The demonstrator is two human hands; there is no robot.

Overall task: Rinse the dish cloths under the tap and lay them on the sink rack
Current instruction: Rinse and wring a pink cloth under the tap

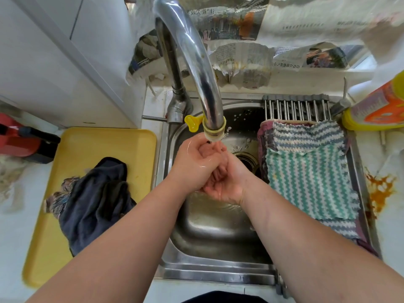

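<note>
Left hand (pixel 193 159) curls over right hand (pixel 226 185) (both wet), pressed together beneath the tap (pixel 192 55).

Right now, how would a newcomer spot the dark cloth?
Start at the steel sink. Left of it lies a yellow tray, and the dark cloth sits crumpled on it. Unlike the striped cloths spread on the rack, it is dark navy.
</note>
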